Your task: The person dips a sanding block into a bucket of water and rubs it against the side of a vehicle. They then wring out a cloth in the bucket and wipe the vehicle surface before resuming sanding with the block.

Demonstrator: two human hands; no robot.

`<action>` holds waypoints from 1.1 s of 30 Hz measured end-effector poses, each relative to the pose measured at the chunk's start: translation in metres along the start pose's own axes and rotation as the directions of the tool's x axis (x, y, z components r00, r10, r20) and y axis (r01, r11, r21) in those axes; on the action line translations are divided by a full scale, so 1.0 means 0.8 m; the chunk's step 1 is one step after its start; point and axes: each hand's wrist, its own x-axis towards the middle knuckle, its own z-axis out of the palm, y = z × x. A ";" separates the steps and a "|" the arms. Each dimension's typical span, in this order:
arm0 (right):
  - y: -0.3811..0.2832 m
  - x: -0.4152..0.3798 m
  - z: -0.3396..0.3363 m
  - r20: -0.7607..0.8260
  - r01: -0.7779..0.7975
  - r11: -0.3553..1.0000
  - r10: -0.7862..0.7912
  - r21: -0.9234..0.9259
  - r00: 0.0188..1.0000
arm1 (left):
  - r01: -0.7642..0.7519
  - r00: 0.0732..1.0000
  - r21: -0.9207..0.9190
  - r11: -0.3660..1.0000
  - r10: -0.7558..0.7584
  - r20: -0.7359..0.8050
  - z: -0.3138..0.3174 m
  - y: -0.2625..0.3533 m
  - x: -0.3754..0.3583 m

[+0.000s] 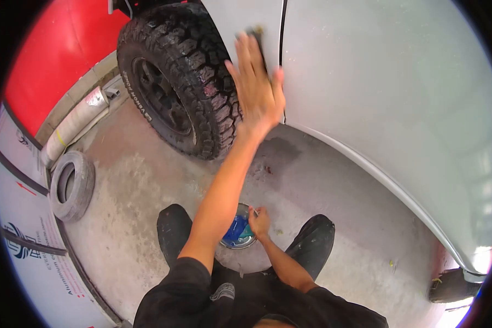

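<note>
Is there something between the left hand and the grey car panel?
Yes. The left hand presses a dark pad, mostly hidden under the fingers, flat on the grey car panel, next to the tyre. Nothing else lies between them.

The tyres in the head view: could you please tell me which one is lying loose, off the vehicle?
The small bare tyre by the left wall stands free on the concrete floor. The big knobbly tyre is mounted on the silver vehicle.
</note>
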 end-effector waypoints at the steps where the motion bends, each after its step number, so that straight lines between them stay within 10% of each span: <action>1: 0.006 -0.001 0.004 -0.012 0.022 1.000 -0.022 -0.005 1.000 | -0.004 0.998 -0.001 1.000 0.004 0.059 0.001 0.000 -0.029; 33: 0.004 0.000 0.001 0.008 -0.008 1.000 0.009 -0.029 1.000 | 0.041 0.999 0.049 0.998 -0.042 0.017 -0.016 -0.003 0.033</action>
